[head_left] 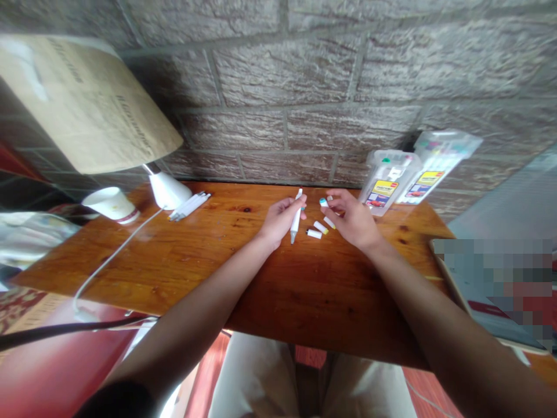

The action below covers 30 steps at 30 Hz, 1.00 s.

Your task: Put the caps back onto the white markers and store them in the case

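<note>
My left hand [281, 219] is closed around a white marker [296, 222], which slants with its grey end down toward the table. In my right hand [353, 219] a white marker cap [323, 202] with a teal end is pinched between thumb and fingers. Below that hand lie several loose caps, among them a white cap with a dark end [314, 234] and one with a yellow end [321, 227]. Farther left, a bundle of white markers [190, 206] rests beside the lamp's base.
A lamp [170, 188] with a paper-like shade and a tipped white cup [112, 205] are at left, with a white cable [115, 255] crossing the table [195, 273]. Two clear marker cases [387, 183] stand at right against the stone wall [278, 87].
</note>
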Each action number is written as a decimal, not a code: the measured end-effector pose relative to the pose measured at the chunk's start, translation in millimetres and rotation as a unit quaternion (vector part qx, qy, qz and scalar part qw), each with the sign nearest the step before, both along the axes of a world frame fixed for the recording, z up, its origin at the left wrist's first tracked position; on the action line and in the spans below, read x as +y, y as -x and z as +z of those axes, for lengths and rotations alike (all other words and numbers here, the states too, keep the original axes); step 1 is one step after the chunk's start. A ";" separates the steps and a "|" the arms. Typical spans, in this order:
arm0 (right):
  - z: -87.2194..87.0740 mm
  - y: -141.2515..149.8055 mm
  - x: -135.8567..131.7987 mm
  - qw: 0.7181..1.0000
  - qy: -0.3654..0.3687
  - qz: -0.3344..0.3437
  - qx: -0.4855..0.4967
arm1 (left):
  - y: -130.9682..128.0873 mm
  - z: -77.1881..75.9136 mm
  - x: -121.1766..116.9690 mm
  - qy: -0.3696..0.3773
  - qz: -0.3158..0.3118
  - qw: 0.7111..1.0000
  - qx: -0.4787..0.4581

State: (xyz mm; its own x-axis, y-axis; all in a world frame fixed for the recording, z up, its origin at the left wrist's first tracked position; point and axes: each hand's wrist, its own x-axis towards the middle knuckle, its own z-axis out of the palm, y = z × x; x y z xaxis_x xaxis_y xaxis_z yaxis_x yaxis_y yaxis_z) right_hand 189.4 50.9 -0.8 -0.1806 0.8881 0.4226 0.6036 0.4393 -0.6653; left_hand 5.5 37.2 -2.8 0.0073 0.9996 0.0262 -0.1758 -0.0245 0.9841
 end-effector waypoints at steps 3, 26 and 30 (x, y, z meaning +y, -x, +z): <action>2.6 -1.3 -1.3 0.999 -0.031 -0.006 -0.022 | 0.2 0.7 -0.5 -0.006 0.000 1.000 -0.001; -4.2 -3.3 2.6 0.998 -0.040 -0.036 -0.043 | 0.2 0.0 -0.4 -0.014 0.001 1.000 0.005; -11.5 -0.6 2.8 0.991 -0.035 0.007 -0.129 | 0.0 -1.2 0.6 -0.015 -0.002 1.000 -0.001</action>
State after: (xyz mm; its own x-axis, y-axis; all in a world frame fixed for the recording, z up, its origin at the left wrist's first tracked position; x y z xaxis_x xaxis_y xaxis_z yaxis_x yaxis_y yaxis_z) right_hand 189.9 53.6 -12.3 -0.3029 0.8550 0.4210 0.7436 0.4883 -0.4568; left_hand 5.5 37.8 -4.0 0.0119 0.9983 0.0564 -0.1779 -0.0534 0.9826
